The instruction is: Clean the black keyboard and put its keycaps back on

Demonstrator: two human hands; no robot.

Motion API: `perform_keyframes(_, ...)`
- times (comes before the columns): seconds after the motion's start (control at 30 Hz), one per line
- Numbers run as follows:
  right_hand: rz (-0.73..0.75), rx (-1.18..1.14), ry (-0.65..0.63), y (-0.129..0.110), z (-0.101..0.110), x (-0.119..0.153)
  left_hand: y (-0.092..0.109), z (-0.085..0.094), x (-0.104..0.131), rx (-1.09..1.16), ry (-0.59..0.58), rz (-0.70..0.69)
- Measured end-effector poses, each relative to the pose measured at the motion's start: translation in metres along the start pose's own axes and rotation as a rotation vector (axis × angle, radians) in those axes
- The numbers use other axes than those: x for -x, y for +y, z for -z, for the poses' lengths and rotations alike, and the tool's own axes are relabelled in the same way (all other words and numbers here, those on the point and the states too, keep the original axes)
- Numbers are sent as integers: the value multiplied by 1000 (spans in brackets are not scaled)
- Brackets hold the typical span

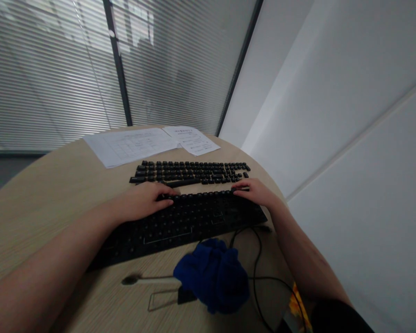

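Head view: left hand, right hand at far edge of black keyboard base, fingers part-curled at key row, grip unclear; loose keycaps beyond, blue cloth nearer.

Keyboard: dark, mid-table, and we've got both hands on its far edge!
Left hand: ten o'clock of it
Right hand: over at two
Loose keys: rowed up at twelve
Blue cloth: bunched, five o'clock
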State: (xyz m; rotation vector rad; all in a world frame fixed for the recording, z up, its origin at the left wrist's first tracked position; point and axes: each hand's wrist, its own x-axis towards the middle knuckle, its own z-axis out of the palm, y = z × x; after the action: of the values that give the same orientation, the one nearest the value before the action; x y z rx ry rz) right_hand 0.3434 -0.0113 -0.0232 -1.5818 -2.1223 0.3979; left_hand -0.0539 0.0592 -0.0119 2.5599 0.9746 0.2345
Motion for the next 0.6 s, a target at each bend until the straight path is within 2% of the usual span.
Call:
perform_keyframes(0.13, -25, -18, -4, 2, 2, 1, -1, 0, 0, -20, -12, 5)
perform_keyframes(0.23, 9, 2, -13, 3, 1, 0, -1, -1, 0, -22, -8, 5)
perform_keyframes(0.6, 107, 206, -43, -5, 2, -1, 0, -1, 0, -15, -9, 18)
